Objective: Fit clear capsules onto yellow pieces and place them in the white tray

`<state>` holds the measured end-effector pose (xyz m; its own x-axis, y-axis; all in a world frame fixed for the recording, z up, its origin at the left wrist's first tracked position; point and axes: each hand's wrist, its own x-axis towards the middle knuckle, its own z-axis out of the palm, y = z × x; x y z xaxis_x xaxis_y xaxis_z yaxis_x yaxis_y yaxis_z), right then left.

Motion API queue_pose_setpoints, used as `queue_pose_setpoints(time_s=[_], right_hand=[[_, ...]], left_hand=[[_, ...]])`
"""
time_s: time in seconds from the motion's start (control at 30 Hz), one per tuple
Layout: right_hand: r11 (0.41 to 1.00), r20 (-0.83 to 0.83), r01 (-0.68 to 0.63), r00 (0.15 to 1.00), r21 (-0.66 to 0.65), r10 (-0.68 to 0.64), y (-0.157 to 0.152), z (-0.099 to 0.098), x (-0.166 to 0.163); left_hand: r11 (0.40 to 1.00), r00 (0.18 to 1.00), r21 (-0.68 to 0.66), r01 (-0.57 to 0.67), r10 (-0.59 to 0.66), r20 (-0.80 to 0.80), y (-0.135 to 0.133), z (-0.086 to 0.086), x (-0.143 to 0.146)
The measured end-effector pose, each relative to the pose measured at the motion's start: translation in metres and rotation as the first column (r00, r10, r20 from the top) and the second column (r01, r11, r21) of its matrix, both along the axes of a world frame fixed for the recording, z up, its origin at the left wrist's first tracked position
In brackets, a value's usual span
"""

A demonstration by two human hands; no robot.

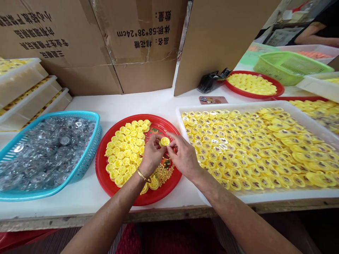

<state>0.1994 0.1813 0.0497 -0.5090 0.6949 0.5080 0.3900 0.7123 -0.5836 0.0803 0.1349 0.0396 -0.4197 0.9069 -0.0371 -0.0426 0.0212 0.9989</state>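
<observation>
Together, our left hand and right hand pinch one yellow disc above the red tray toward its two o'clock, our grip hiding some edge; the nine-o'clock blue basket is cut off.

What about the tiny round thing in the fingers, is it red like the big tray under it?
No, the small round piece between the left hand and the right hand is yellow.
</observation>
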Motion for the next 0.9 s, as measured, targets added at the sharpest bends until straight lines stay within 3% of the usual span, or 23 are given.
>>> queue_pose_setpoints(time_s=[0.1,0.3,0.53,0.67,0.9], right_hand=[[1.000,0.008,0.008,1.000,0.011,-0.008,0.000,0.001,0.000],[1.000,-0.041,0.013,0.999,-0.003,-0.013,0.002,0.002,0.001],[0.996,-0.077,-0.064,0.995,-0.058,0.059,0.002,0.000,-0.001],[0.999,-0.059,-0.036,0.998,-0.029,0.034,0.002,0.000,-0.001],[0.999,0.012,-0.039,0.999,0.034,0.038,0.000,0.003,0.000]], left_hand=[[0.999,0.998,-0.050,-0.006,0.009,0.057,-0.002,0.002,-0.006],[0.980,0.996,-0.188,-0.071,0.059,-0.066,-0.009,0.016,-0.016],[0.992,0.935,-0.122,0.043,0.003,0.356,-0.013,0.022,-0.015],[0.995,0.919,-0.083,0.053,-0.016,0.394,-0.014,0.019,-0.013],[0.985,0.875,-0.132,0.113,-0.036,0.482,-0.015,0.018,-0.006]])
